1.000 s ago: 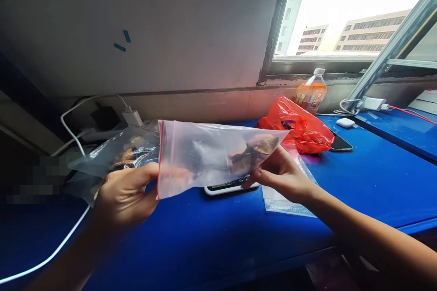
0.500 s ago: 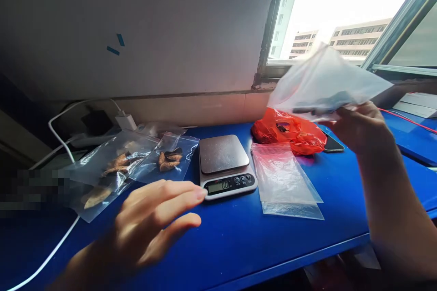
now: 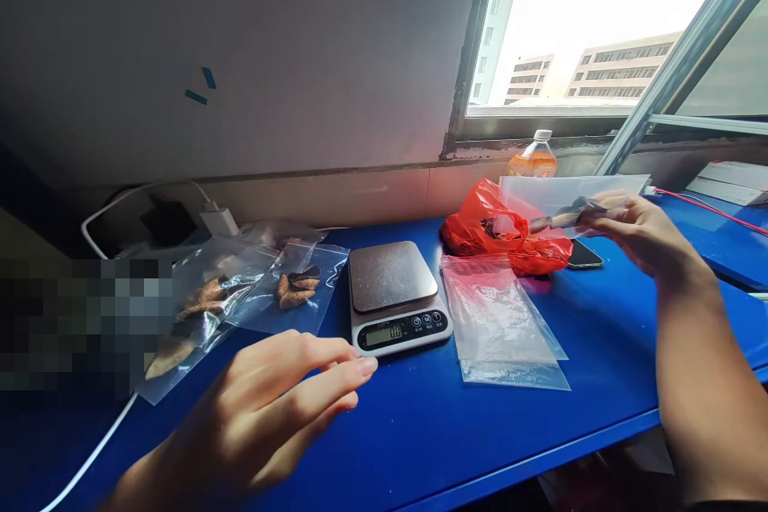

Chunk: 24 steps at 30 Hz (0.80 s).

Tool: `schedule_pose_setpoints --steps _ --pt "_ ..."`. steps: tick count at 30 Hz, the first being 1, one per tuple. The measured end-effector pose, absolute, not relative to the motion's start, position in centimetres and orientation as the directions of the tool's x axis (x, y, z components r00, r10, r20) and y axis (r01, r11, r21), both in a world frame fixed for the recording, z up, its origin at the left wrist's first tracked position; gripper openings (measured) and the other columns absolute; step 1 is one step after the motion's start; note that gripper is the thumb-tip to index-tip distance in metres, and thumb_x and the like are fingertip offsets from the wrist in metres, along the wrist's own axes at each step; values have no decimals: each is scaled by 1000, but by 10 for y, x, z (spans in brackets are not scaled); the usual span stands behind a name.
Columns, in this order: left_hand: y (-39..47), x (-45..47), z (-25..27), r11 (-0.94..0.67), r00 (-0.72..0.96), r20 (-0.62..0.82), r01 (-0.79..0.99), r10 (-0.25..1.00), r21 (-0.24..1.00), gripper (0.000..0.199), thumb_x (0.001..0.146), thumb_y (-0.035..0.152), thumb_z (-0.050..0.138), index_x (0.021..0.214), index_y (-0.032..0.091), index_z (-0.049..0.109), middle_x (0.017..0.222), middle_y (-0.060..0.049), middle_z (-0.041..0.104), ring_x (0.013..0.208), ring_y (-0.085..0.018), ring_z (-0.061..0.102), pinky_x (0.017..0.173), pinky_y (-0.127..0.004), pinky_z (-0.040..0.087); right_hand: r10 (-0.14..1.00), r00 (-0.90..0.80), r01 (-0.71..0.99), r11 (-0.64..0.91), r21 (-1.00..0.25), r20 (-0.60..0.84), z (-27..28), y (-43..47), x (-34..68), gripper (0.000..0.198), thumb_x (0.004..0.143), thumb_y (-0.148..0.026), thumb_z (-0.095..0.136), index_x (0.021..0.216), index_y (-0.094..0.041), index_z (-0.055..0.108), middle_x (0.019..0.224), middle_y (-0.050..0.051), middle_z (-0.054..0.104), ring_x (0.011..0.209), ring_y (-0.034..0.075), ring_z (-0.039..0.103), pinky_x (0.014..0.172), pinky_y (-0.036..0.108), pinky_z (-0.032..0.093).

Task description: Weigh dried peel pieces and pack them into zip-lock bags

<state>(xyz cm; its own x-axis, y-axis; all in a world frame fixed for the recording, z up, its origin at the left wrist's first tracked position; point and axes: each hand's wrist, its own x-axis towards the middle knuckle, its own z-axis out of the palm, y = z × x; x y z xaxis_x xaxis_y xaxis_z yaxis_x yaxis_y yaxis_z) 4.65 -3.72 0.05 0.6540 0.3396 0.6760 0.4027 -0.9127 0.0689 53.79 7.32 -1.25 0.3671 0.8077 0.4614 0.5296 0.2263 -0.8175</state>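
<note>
- I take as clock centre one electronic scale (image 3: 393,276) in white plastic with a square steel plate; display reads "0.0", two of three buttons marked "M" and "T".
- One right hand (image 3: 639,232), two o'clock, grasps one translucent plastic bag (image 3: 558,190) holding dark and brown pieces; I cannot count them.
- One left hand (image 3: 282,408), between seven and eight, released, fingers half-curled near the scale's corner; contact unconfirmed.
- Nine o'clock: at least two clear plastic bags of brown pieces (image 3: 329,276), overlapping.
- Three o'clock: at least two flat clear bags (image 3: 498,316), overlapping.
- Two o'clock: one crumpled red plastic bag (image 3: 471,230); one white-capped bottle (image 3: 533,164), label illegible.
</note>
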Motion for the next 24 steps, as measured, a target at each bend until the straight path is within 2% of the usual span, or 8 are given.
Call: schedule_pose_setpoints --steps 4,6,8,10,13,18,21,24 --pt "-33 44 2 -904 674 647 424 356 55 27 95 4 55 118 17 60 106 -5 71 95 -13 67 83 -26 55 846 279 523 263 -811 454 -5 74 512 48 59 -45 81 95 -21 61 88 6 70 77 21 68 71 34 56" --pt "-31 44 1 -908 691 638 419 340 30 27 95 6 56 119 16 60 105 -5 71 94 -13 67 83 -25 55 811 268 666 235 -708 520 4 70 500 43 63 -43 78 96 -21 62 93 7 72 83 24 68 72 34 55" --pt "-30 45 -1 -910 696 636 415 333 21 26 95 8 56 119 16 60 104 -5 72 92 -13 67 81 -24 56 752 227 887 103 -450 619 15 66 487 36 71 -39 70 102 -22 64 89 9 72 83 29 69 69 36 52" --pt "-31 47 -3 -905 691 636 423 344 31 25 96 10 54 120 17 61 103 -5 72 89 -13 67 78 -25 56 722 149 988 -80 -133 675 26 64 476 33 78 -33 60 109 -23 65 85 11 73 80 32 69 63 36 47" --pt "-33 49 -5 -897 691 625 440 364 36 26 98 11 50 119 20 62 101 -5 72 86 -15 68 78 -27 57 782 72 983 -162 91 619 40 66 464 34 84 -30 51 116 -23 63 90 13 74 78 32 69 60 35 41" --pt "-31 49 -7 -894 715 594 448 368 14 25 99 13 48 118 20 62 98 -5 72 84 -15 68 76 -26 57 891 -148 988 115 101 430 52 81 459 34 89 -40 51 113 -21 65 96 12 74 76 25 66 64 32 42" --pt "-28 50 -7 -906 738 582 423 341 -5 24 100 14 46 117 19 63 97 -5 73 81 -15 69 75 -25 56 833 -121 992 117 42 539 55 86 457 28 90 -32 48 102 -20 71 88 11 74 70 22 64 64 32 41" --pt "-26 51 -7 -914 755 563 407 335 -2 24 100 14 45 115 18 63 97 -5 73 81 -15 69 76 -25 56 724 18 998 31 -58 689 58 82 458 27 90 -30 50 102 -21 72 84 9 75 77 24 67 70 33 45"
